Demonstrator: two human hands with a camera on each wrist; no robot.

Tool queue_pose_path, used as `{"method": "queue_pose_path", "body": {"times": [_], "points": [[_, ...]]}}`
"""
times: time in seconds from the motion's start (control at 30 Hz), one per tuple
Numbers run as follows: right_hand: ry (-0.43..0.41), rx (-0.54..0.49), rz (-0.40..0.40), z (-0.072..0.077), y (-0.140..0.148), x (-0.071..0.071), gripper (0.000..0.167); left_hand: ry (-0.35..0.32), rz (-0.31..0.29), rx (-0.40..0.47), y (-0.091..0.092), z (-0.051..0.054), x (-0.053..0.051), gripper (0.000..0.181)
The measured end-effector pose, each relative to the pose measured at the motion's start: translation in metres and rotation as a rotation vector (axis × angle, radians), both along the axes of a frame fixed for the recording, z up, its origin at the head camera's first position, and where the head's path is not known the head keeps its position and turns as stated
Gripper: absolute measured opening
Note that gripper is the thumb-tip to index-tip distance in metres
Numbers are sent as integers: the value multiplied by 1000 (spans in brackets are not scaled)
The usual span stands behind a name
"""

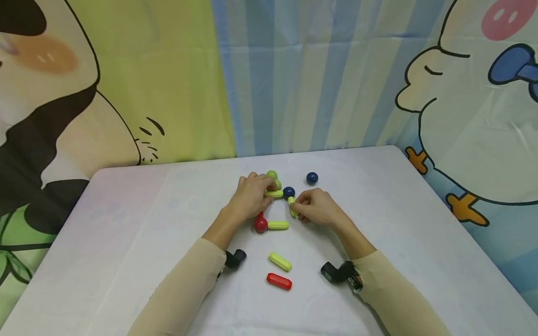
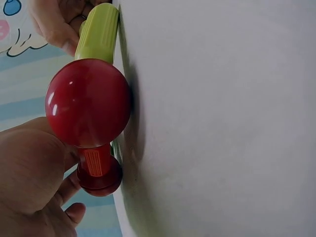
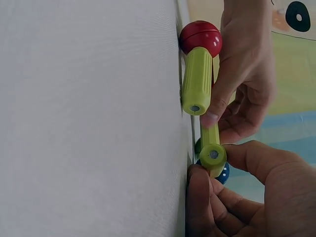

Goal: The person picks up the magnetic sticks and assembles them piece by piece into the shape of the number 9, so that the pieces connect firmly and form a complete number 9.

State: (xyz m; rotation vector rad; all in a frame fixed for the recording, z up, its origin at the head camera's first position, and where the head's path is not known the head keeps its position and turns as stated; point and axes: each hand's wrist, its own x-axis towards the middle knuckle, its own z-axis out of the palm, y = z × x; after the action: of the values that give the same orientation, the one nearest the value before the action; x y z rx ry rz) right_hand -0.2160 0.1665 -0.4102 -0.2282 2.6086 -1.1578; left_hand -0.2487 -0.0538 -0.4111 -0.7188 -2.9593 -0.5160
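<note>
My left hand [image 1: 251, 196] pinches a yellow-green magnetic rod [image 1: 275, 193] whose far end meets a dark blue ball [image 1: 288, 192]. A second yellow-green rod [image 1: 292, 206] runs from that ball towards me, with my right hand [image 1: 317, 206] pinching it between thumb and fingers. In the right wrist view this rod's end [image 3: 213, 154] shows a grey metal disc. Below my left hand lies a large red ball [image 1: 260, 225], joined to a yellow-green rod [image 1: 278, 225] and a red rod [image 2: 95, 162]. Another red ball [image 2: 101, 181] sits at that red rod's other end.
Two green balls [image 1: 272, 174] stand just beyond my left fingers, partly hidden. One loose blue ball [image 1: 312, 178] lies farther back to the right. Nearer me are a loose yellow-green rod [image 1: 279, 262] and a loose red rod [image 1: 279, 281] on the white table [image 1: 378, 210].
</note>
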Motion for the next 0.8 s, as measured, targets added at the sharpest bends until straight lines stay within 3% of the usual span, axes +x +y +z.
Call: {"method": "queue_pose_path", "body": {"times": [0.5,0.8], "points": [[10,30,44,6,-1,1,29,-41,-1,27,-4,5,3,21],[180,172,59,15,15,-9,24,-40,-44,49,-7,11,7,26]]}}
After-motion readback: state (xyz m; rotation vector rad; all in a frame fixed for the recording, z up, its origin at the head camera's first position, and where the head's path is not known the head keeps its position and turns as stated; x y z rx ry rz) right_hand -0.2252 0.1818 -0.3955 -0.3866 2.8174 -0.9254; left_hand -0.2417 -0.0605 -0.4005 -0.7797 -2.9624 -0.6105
